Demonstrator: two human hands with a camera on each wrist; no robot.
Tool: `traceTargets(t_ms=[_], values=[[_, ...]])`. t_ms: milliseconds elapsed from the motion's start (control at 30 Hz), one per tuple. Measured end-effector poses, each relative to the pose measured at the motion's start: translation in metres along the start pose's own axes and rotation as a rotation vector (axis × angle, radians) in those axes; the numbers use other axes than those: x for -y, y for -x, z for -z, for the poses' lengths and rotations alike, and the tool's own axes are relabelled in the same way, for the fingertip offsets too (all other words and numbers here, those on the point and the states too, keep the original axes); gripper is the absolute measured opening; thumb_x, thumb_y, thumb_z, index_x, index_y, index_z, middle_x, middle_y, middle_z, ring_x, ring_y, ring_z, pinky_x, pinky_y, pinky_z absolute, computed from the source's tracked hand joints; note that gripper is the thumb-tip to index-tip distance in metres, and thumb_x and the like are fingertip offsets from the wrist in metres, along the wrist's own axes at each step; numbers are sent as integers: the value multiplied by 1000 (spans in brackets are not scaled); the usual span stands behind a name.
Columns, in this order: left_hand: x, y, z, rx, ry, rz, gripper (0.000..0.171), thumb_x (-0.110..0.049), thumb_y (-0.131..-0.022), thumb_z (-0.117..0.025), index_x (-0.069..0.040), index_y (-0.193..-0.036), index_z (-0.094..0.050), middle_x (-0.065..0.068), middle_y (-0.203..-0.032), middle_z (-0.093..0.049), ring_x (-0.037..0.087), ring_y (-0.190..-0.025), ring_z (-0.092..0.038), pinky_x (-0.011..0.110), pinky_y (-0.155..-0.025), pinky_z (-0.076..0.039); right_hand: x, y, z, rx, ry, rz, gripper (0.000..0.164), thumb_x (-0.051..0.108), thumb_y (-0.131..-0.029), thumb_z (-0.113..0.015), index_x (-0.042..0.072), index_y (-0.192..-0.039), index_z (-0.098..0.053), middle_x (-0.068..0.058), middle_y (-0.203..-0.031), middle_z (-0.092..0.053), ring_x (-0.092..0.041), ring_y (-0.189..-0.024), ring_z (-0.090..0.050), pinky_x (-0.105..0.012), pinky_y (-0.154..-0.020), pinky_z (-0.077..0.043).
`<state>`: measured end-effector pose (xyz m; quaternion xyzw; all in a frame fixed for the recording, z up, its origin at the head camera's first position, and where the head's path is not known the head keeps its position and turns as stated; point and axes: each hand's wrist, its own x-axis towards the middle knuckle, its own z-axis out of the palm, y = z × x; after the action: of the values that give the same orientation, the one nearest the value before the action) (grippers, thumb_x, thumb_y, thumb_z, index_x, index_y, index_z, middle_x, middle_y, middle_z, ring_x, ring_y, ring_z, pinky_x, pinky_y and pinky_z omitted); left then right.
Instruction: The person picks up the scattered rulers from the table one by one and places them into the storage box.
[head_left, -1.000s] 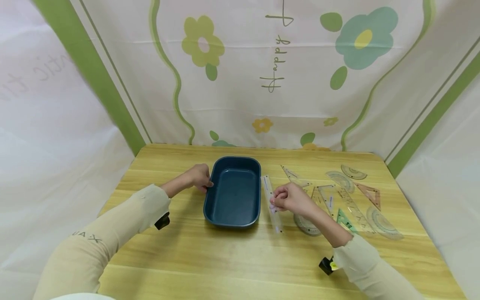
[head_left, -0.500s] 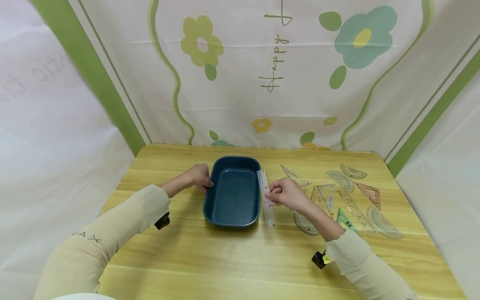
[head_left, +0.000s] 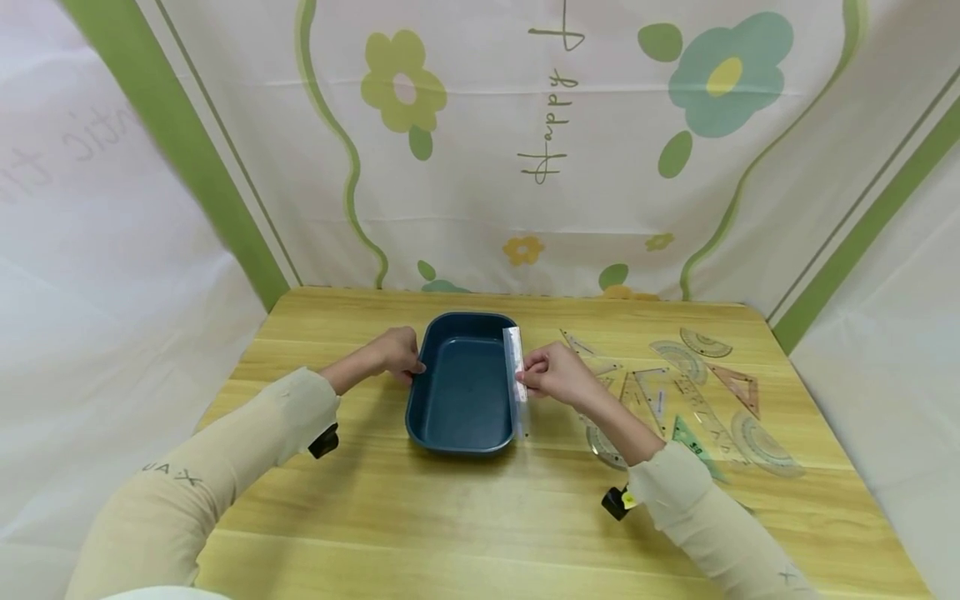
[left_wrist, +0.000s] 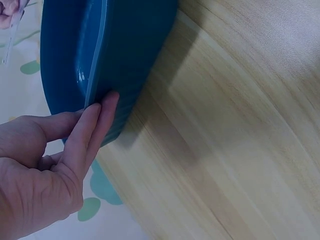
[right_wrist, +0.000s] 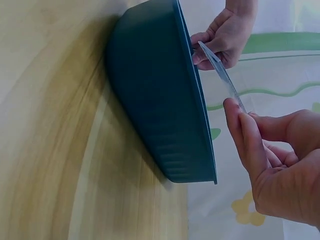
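Observation:
A dark blue rectangular tub [head_left: 468, 392] stands on the wooden table. My left hand [head_left: 397, 354] pinches its left rim, thumb inside and fingers against the outer wall, as the left wrist view shows on the tub wall [left_wrist: 135, 45]. Between thumb and fingertips, my right hand [head_left: 557, 375] pinches a clear straight ruler [head_left: 514, 358]. The ruler is over the tub's right rim. In the right wrist view the ruler [right_wrist: 220, 70] is tilted and seen nearly edge-on, above the rim, apart from the right hand's palm [right_wrist: 285, 165].
Right of the tub lie several clear drawing tools: a green set square [head_left: 693, 446], an orange set square [head_left: 738, 388], another ruler [head_left: 708, 417] and protractors, one of them at the far right [head_left: 765, 446]. A printed curtain [head_left: 480, 192] hangs behind the table [head_left: 450, 525].
My right hand has moved left and slightly away from me, carrying the ruler from beside the tub to over its right rim. The left hand and tub have stayed in place.

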<state>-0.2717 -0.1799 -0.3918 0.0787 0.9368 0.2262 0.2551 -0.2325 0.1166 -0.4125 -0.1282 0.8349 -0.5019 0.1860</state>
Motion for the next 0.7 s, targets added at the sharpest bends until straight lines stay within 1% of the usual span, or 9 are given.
traceTargets(t_ms=[100,167,233,300,400,500,567,633,700], values=[[1,0,1,0,1,-11,51,-8,-93,-69,-15,-49,-43,7,-56,-63,20,-61,-71,25,-63,-58,3,-5,-2,-10,-4,-11,13,5,-95,-64,-2,-85,-68,-3,-65,-64,-12,-64,-64,-38,-70,-61],[1,1,1,2,0,-12,50,-8,-93,-69,-15,-49,-44,8,-58,-65,22,-64,-73,28,-66,-59,5,-7,-3,-10,-11,-13,12,3,-95,-63,-4,-89,-69,-7,-71,-69,-13,-67,-68,-40,-72,-62],[1,1,2,2,-2,-12,49,-8,-93,-69,-14,-50,-46,8,-59,-66,23,-67,-74,28,-66,-60,8,-10,-4,-7,-19,-13,11,1,-96,-62,-5,-92,-70,-10,-77,-72,-14,-69,-72,-43,-75,-62],[1,1,2,2,-4,-8,47,-8,-93,-69,-13,-51,-48,8,-59,-66,25,-68,-74,27,-65,-59,9,-13,-5,-5,-10,-4,11,1,-96,-62,-6,-93,-70,-13,-79,-73,-14,-68,-72,-43,-74,-62],[0,2,1,1,-7,-8,46,-8,-93,-69,-12,-52,-50,9,-60,-68,28,-74,-75,25,-63,-58,10,-18,-8,-20,38,20,11,2,-95,-63,-5,-92,-71,-13,-79,-74,-14,-67,-72,-43,-74,-62],[0,2,1,2,-6,-6,45,-8,-93,-69,-11,-52,-50,13,-64,-70,31,-79,-75,25,-63,-58,11,-24,-12,-32,93,42,10,3,-93,-65,-4,-90,-72,-13,-78,-75,-16,-66,-73,-44,-73,-62],[0,2,1,3,-1,-5,42,-8,-93,-69,-10,-53,-55,15,-68,-71,32,-79,-74,27,-65,-59,12,-26,-15,-35,113,39,10,3,-93,-66,-4,-89,-72,-13,-77,-75,-18,-67,-74,-43,-72,-62],[0,2,0,5,3,-5,40,-7,-93,-69,-9,-55,-57,16,-70,-72,31,-77,-74,30,-68,-60,12,-30,-17,-34,133,34,10,4,-93,-66,-3,-88,-73,-12,-76,-75,-19,-66,-74,-39,-69,-62],[1,1,1,3,1,-8,40,-7,-93,-69,-9,-55,-57,17,-70,-72,27,-68,-73,32,-69,-60,12,-35,-20,-38,174,31,11,5,-93,-68,-1,-86,-74,-10,-74,-74,-18,-65,-73,-34,-66,-62]])
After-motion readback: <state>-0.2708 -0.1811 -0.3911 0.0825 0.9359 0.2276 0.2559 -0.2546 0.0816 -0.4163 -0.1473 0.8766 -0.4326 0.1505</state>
